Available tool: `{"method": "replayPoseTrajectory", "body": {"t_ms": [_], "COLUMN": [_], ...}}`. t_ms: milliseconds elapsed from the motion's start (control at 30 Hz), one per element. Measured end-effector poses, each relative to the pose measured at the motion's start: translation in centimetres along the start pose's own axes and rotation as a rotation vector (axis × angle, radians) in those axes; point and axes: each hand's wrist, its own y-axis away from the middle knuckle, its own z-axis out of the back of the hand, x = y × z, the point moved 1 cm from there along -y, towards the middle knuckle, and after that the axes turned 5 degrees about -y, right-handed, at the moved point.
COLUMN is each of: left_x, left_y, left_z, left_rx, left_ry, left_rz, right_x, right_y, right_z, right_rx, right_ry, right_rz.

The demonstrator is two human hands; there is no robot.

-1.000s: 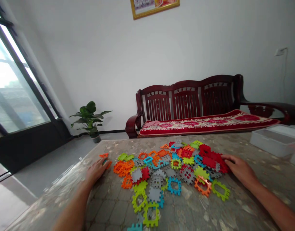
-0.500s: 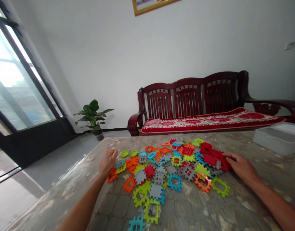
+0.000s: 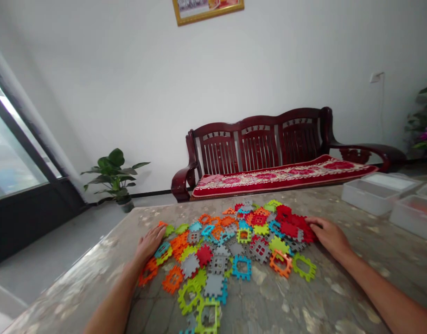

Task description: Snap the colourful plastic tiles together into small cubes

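Note:
A heap of flat interlocking plastic tiles (image 3: pixel 234 246) in orange, green, blue, grey and red is spread over the marbled table (image 3: pixel 303 301). My left hand (image 3: pixel 149 243) lies flat with fingers stretched out at the heap's left edge, touching orange and green tiles. My right hand (image 3: pixel 329 236) rests palm down at the heap's right edge, its fingertips on the red tiles (image 3: pixel 293 225). Neither hand holds a tile.
Two white plastic boxes (image 3: pixel 369 195) (image 3: pixel 413 215) stand at the table's far right. Beyond the table are a dark wooden bench (image 3: pixel 269 153) with a red cushion, a potted plant (image 3: pixel 112 178) on the floor and a glass door (image 3: pixel 11 167) at left.
My left hand has slid rightward, pushing the left-hand tiles in toward the heap. My right hand has stayed at the red tiles. The camera has turned to the right.

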Motion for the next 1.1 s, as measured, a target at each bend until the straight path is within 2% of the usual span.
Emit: {"method": "replayPoseTrajectory", "body": {"t_ms": [100,200,267,333,367,467,533,600,700,800,900,1033,1100], "left_x": [-1.8,-3.9,-5.2,-6.3,-6.6,-6.5,-5.8,-5.0,-4.8,-6.1,-7.7,-9.1,-9.8], "left_y": [1.3,3.0,4.3,5.8,6.5,8.9,10.4,11.7,13.1,13.4,12.9,12.1,12.0], "left_z": [-0.7,-1.2,-1.4,-1.3,-1.1,0.1,1.2,2.1,2.8,2.6,1.8,0.9,0.9], "left_rx": [0.007,-0.003,-0.004,0.004,0.007,0.048,0.136,0.235,0.302,0.285,0.254,0.215,0.235], "left_ry": [0.073,0.153,0.209,0.259,0.28,0.32,0.309,0.24,0.081,0.031,0.106,0.281,0.356], "left_rz": [-0.049,-0.11,-0.15,-0.185,-0.198,-0.255,-0.31,-0.344,-0.322,-0.333,-0.369,-0.31,-0.286], "right_x": [0.9,3.6,6.5,10.1,11.9,16.7,18.8,20.2,21.4,22.3,23.0,23.5,23.6], "right_y": [0.3,1.4,3.1,5.5,6.8,10.5,12.0,12.4,11.6,10.7,10.3,10.3,10.5], "right_z": [0.5,0.9,0.6,-0.4,-1.1,-3.7,-5.3,-6.9,-9.1,-11.1,-12.3,-13.0,-13.2], "right_rx": [-0.099,-0.217,-0.186,-0.036,0.084,0.542,0.786,0.936,1.031,1.089,1.114,1.074,1.049], "right_ry": [0.009,-0.014,-0.064,-0.14,-0.171,-0.145,-0.065,0.028,0.147,0.226,0.221,0.163,0.159], "right_rz": [0.042,0.265,0.423,0.513,0.537,0.575,0.588,0.586,0.582,0.563,0.556,0.595,0.582]}}
